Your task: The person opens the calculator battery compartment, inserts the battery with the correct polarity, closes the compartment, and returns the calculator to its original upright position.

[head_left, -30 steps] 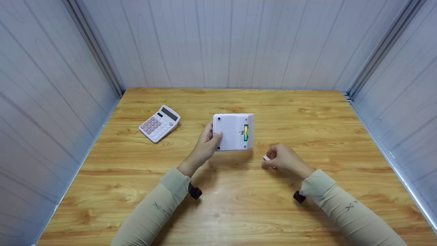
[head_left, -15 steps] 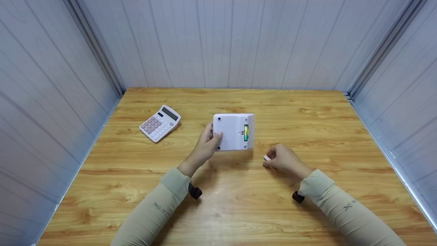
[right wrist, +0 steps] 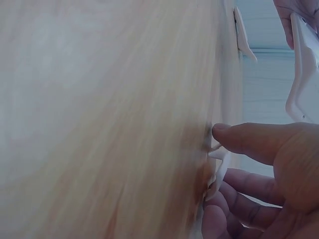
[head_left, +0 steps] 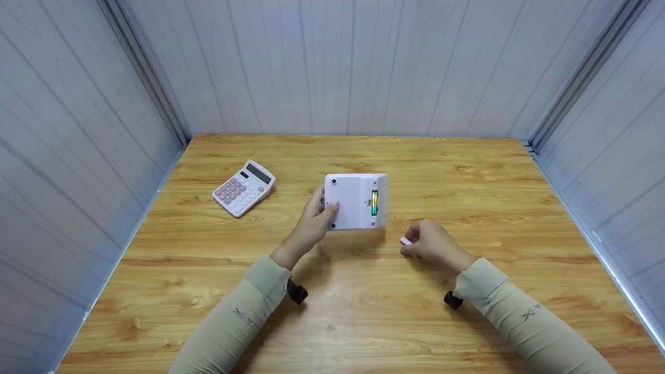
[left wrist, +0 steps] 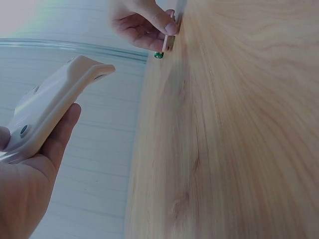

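- Wall panels (head_left: 348, 67): pale and ribbed; located at 12, 9 and 3 o'clock of the head view.
- Table (head_left: 493, 182): wood-grained surface beneath both hands.
- White device (head_left: 353, 208): held above the table near the centre of the head view, back face toward the head camera. Clock centre for all items below.
- Calculator (head_left: 243, 188): rests on the table at 9 o'clock, keys and display up, apart from the device.
- Left hand (head_left: 314, 212): grip holds the device at its 9 o'clock edge; thumb lies on the back face.
- Right hand (head_left: 428, 241): at 4 o'clock, low at the table. Grip narrow, pinching the pale piece.
- Pale piece (head_left: 406, 241): at 4 o'clock, apart from the device.
- Battery (head_left: 374, 202): green and yellow; set in the back face toward the 3 o'clock edge.
- Green cylinder end (left wrist: 159, 55): just beside the pale piece in the left wrist view; contact with the hand cannot be determined.
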The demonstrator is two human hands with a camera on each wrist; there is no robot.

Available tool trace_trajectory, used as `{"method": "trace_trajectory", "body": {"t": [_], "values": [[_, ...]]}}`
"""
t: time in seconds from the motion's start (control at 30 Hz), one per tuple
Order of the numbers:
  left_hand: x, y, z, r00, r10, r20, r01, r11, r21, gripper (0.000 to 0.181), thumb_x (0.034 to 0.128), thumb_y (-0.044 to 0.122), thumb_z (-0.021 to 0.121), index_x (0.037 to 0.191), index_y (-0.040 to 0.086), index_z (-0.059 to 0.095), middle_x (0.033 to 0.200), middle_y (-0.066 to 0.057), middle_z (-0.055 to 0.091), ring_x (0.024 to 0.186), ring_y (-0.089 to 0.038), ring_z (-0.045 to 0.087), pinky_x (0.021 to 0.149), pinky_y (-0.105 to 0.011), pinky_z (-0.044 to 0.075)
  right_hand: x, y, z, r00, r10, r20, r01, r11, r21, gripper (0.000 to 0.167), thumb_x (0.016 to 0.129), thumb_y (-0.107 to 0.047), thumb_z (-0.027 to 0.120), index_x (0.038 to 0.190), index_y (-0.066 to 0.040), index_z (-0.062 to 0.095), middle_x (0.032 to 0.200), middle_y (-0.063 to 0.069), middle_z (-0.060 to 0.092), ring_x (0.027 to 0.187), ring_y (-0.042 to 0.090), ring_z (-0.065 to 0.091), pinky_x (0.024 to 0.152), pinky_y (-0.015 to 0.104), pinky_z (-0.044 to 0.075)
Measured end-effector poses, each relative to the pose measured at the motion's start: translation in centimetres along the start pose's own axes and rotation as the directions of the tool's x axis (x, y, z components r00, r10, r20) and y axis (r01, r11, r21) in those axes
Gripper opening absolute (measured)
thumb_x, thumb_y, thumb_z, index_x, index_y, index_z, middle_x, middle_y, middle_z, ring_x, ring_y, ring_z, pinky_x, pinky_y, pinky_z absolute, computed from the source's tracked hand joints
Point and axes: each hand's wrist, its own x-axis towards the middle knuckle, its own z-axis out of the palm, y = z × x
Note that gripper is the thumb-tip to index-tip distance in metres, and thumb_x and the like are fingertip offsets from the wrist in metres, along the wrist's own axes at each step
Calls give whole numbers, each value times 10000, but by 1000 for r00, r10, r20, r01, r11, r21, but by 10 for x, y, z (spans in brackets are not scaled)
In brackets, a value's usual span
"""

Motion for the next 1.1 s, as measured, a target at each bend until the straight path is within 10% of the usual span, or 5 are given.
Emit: {"method": "trace_trajectory", "body": {"t": [1.1], "values": [[0,-2,0,1000,7,-12,-7,1000,16,486,1144,79,416,1621,28,338,1468,-290,623,1326,-429,666,1044,-611,601,4,-6,-2,999,6,46,-6,1000,0,233,829,-91,911,965,-2,743,887,78,726,788,170,612,678,272,499]]}}
